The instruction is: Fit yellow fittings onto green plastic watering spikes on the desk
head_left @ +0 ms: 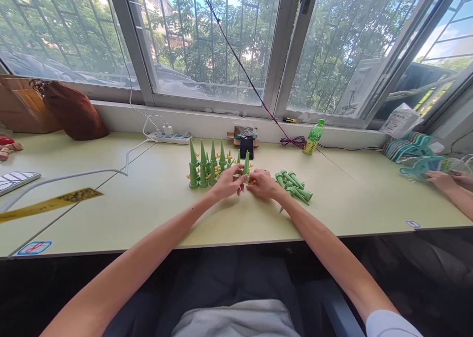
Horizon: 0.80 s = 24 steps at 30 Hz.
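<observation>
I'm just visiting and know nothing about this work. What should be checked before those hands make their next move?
1. Green cone between the left hand and right hand is upright: ok.
2. Firm hold on that cone: cannot tell; the hands hide the contact.
3. Standing cones, to the left of the hands, are upright: ok.
4. Loose green pieces lie close to the right hand: ok.
5. Loose pieces sorted into rows: not ok; they lie jumbled on their sides.
6. Drink bottle is upright and clear of both hands: ok.
</observation>
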{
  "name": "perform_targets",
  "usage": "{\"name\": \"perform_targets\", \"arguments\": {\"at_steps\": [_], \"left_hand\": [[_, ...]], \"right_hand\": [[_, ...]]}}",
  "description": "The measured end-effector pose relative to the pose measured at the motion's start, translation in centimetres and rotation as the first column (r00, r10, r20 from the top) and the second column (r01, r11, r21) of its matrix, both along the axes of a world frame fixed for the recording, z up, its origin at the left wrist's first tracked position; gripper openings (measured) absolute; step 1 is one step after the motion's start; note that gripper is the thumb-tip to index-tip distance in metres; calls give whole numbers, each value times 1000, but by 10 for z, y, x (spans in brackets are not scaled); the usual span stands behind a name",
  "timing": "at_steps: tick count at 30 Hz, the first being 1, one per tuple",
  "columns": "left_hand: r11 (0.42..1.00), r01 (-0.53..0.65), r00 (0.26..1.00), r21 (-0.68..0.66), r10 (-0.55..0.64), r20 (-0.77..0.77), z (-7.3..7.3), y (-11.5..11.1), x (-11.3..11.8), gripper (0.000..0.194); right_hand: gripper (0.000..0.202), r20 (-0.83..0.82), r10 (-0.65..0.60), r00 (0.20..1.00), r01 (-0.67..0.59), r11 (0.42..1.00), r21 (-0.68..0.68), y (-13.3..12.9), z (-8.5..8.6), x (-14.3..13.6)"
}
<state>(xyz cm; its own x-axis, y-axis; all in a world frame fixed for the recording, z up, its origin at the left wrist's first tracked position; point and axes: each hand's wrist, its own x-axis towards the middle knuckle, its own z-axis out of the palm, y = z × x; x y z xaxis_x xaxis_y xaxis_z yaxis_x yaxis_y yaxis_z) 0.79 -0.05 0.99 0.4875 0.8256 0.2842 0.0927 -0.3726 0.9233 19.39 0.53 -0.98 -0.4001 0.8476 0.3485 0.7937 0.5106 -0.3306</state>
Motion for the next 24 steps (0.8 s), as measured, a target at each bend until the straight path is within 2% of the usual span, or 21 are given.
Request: {"name": "perform_targets", "arguments": {"at_steps": [6, 14, 20, 24], "left_hand": [[999, -24, 1000, 44, 24, 15, -3, 4, 0, 25], [966, -164, 974, 202, 191, -123, -4, 1, -2, 29], [960, -160, 970, 230, 196, -143, -5, 1, -3, 33], [956, -172, 963, 236, 213, -162, -4, 1, -3, 33]], "right_hand": [[7, -76, 31, 997, -31, 999, 7, 6, -4, 1], [7, -312, 72, 947, -58, 997, 54, 7, -2, 0], [15, -461, 83, 884, -52, 995, 80, 1, 4, -2], [19, -503, 101, 858, -74, 995, 72, -2, 6, -3]]}}
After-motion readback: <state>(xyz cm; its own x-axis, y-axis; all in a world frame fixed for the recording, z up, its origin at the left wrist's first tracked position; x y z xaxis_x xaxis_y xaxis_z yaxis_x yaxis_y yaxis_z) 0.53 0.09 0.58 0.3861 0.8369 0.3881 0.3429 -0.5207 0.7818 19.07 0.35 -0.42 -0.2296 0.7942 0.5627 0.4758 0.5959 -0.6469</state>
